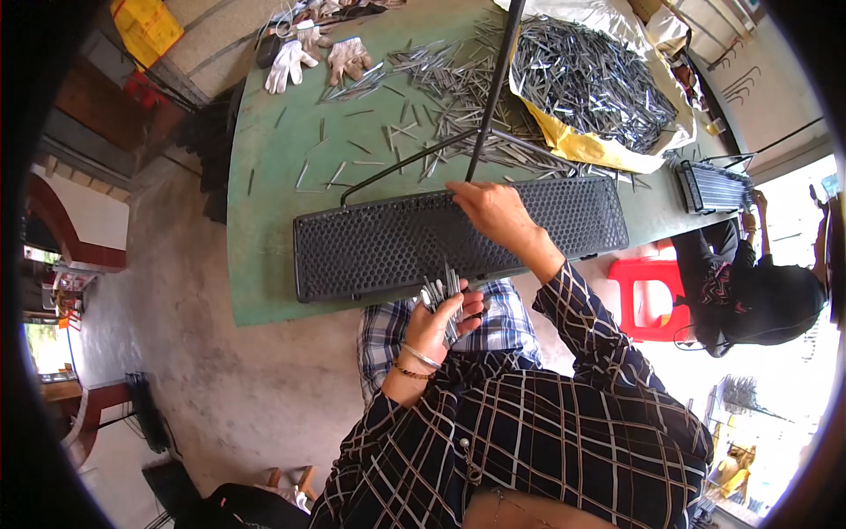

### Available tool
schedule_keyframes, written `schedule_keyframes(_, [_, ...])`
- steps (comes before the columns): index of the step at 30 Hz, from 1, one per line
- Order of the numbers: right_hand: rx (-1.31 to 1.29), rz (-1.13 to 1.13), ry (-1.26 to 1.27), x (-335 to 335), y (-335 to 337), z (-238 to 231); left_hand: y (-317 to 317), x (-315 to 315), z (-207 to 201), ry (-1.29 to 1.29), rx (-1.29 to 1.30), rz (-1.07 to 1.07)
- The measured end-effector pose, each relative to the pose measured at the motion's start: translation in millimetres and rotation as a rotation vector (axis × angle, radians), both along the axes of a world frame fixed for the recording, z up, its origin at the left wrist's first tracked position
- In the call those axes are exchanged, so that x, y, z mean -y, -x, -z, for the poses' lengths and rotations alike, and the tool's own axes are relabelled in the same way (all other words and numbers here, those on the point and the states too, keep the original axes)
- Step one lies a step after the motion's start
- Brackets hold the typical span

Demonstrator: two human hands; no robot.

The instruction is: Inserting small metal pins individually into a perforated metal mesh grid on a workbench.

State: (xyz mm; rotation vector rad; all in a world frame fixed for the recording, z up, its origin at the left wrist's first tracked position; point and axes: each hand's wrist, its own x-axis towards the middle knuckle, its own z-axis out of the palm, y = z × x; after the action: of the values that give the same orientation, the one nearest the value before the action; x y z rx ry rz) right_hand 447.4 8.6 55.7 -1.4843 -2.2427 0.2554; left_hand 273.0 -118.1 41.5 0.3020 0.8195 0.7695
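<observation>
A long black perforated metal panel (379, 251) lies across the near edge of the green table, with black bent rods (493, 97) rising behind it. Below its front edge, my left hand (434, 324) is closed round a bunch of short, thin metal strips (454, 286) whose ends stick up. My right hand (500, 214) is over the panel's far edge, right of its middle, next to an upright rod. Its fingers are pinched together at the perforated surface, and whatever they hold is too small or hidden to make out.
The green table (264, 220) carries scattered metal strips (449, 84). A large heap of strips (582, 84) fills a yellow-and-white sack at the back right. Work gloves (289, 66) lie back left. At right, a person (762, 295) handles another black panel (709, 187) beside a red stool (648, 295).
</observation>
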Motion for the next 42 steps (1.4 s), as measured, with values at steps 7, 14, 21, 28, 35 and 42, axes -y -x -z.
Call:
schedule_keyframes(7, [-0.611,-0.178,0.439,46.0,1.0,-14.2,-0.8,-5.9,-7.9,-0.070,-0.014,-0.043])
schedule_keyframes(14, [-0.960,-0.059,0.903,61.2,1.9,-3.3,-6.3,-2.6,-13.7,-0.224,-0.109,0.121])
schedule_keyframes(21, [-0.986,0.148,0.549,46.7,-13.0,-13.3,-6.9,-4.9,-2.3,-0.086,-0.064,0.087])
schedule_keyframes(28, [-0.816,0.263,0.079,8.4,-20.2,-2.3,-8.0,-6.2,-8.3,-0.035,-0.061,0.091])
schedule_keyframes(35, [-0.548,0.139,-0.058,0.7,-19.6,-0.9,-6.3,-3.7,-6.0,-0.026,-0.069,0.087])
schedule_keyframes(42, [-0.769,0.224,0.059,3.3,-16.2,13.7,-6.6,-3.4,-5.0,-0.026,-0.061,0.084])
